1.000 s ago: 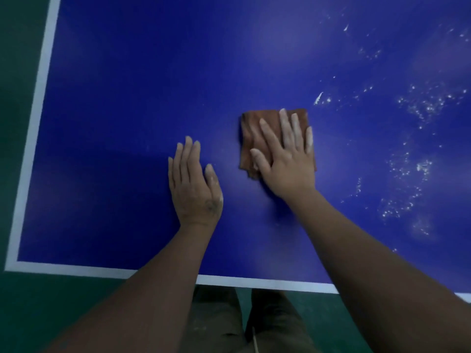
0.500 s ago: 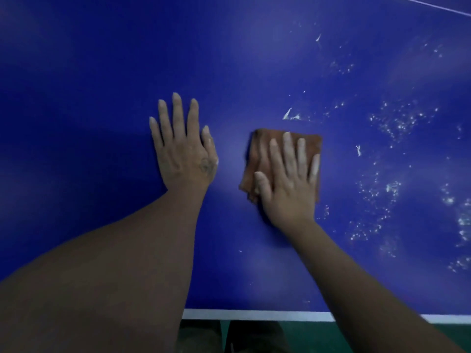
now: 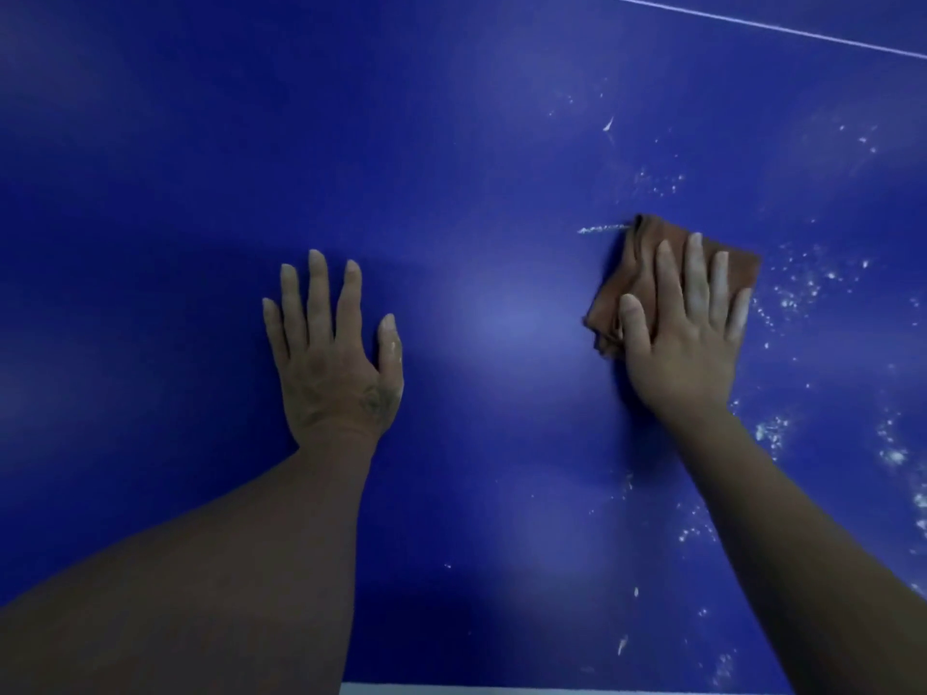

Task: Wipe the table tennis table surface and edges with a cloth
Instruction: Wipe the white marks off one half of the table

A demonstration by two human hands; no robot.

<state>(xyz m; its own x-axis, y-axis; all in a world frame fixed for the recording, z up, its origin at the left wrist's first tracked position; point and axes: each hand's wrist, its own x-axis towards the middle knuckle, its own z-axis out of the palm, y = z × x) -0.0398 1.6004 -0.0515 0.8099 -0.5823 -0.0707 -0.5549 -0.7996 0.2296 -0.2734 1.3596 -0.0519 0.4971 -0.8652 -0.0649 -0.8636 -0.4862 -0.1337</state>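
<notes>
The dark blue, smooth matte counter (image 3: 451, 143) fills the view, with a white border stripe (image 3: 552, 688) along its near edge and a thin white line (image 3: 752, 23) crossing its far right corner. A folded, rust-brown fabric cloth (image 3: 627, 278) lies flat on the right half, under the right hand (image 3: 687, 343), whose straight fingers (image 3: 694, 273) press it down. The left hand (image 3: 333, 353) rests palm-down on bare blue, well apart from the cloth. Scattered white specks (image 3: 797, 288) of dust dot the right side, and a short white streak (image 3: 599, 228) touches the cloth's far left corner. A pale sheen (image 3: 506, 323) sits between the hands.
</notes>
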